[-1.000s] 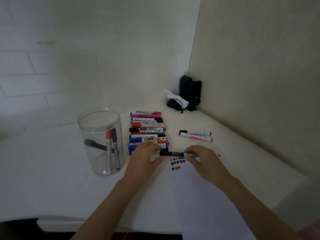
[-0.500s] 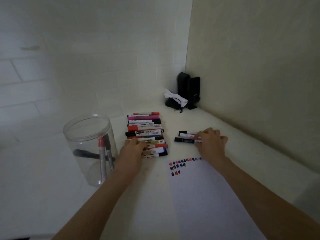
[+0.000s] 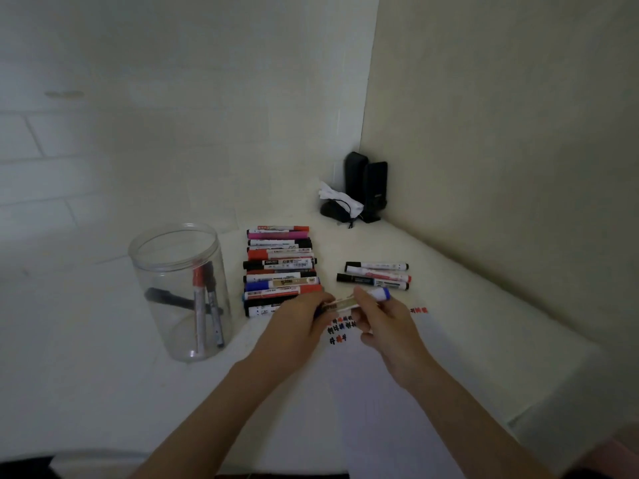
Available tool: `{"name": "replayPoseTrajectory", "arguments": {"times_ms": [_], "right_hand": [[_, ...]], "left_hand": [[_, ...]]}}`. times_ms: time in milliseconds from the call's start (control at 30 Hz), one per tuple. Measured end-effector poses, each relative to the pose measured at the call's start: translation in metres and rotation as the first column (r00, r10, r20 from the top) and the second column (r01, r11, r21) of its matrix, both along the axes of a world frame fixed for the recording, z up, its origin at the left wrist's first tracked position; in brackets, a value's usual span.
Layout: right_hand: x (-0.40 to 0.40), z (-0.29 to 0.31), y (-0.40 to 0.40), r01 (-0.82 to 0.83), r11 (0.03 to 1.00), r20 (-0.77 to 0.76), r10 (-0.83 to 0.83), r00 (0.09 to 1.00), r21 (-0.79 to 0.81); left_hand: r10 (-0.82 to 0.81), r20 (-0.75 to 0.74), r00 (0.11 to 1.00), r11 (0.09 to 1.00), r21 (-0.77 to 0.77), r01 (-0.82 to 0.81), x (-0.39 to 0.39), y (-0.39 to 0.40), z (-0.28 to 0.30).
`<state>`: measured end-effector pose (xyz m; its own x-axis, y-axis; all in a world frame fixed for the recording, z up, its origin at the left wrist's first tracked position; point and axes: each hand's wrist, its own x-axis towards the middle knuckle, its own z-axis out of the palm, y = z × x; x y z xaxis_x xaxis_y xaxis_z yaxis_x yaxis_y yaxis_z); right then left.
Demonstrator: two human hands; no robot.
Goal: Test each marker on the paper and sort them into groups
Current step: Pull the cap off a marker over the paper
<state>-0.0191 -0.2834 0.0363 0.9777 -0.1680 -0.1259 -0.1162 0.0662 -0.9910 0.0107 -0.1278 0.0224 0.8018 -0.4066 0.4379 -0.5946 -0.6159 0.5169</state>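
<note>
A: What is lying nearest to the person?

B: A white sheet of paper (image 3: 397,409) is lying on the white table (image 3: 103,392), running from the near edge up toward the hands. Small red and black test marks (image 3: 340,328) are showing at its far end, just under the hands.

A: And what are the hands doing?

B: Both are holding one blue marker (image 3: 359,300) just above those marks. The left hand (image 3: 297,321) is curling its fingers round the marker's left end, and the right hand (image 3: 383,323) is pinching the barrel near the blue end, which is sticking out to the right. I cannot tell whether the cap is on or coming off.

A: Where are the other markers sitting?

B: Just beyond the left hand a row of markers (image 3: 280,267) is lying side by side, stacked away from the person. To the right, a little apart, three sorted markers (image 3: 375,276) are lying parallel in a small group just beyond the right hand. On the left a clear plastic jar (image 3: 179,292) is standing upright, holding a few markers that are leaning inside it.

A: Anything farther back?

B: In the far corner, two black speakers (image 3: 366,188) are standing against the wall, with a crumpled white tissue (image 3: 340,198) and a dark cable in front of them.
</note>
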Motion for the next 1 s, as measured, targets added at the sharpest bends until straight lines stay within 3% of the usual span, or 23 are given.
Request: {"name": "replayPoseTrajectory", "arguments": {"times_ms": [167,333,567,700,800,1000], "right_hand": [[-0.017,0.004,0.006,-0.051,0.999,-0.005,0.051,0.999,-0.006],[-0.027,0.011,0.003,-0.102,0.989,0.106,0.113,0.988,-0.108],[-0.028,0.006,0.003,-0.135,0.990,0.066,0.132,0.989,0.033],[-0.016,0.005,-0.023,0.109,0.980,0.060,-0.120,0.991,0.164],[-0.009,0.002,-0.038,0.141,0.990,0.018,-0.142,0.990,0.014],[0.012,-0.007,-0.037,0.076,0.980,0.043,-0.069,0.997,-0.186]], "left_hand": [[-0.037,-0.006,0.999,0.995,0.093,0.038,-0.019,0.003,-0.002],[-0.072,-0.036,0.997,0.997,0.023,0.072,-0.025,0.020,0.001],[-0.072,-0.100,0.992,0.996,-0.053,0.067,-0.029,0.014,0.009],[0.124,-0.241,0.963,0.982,0.169,-0.084,-0.024,0.021,-0.010],[0.168,-0.185,0.968,0.927,0.363,-0.091,-0.020,0.019,-0.024],[0.187,-0.119,0.975,0.864,0.493,-0.105,-0.001,-0.002,-0.031]]}}
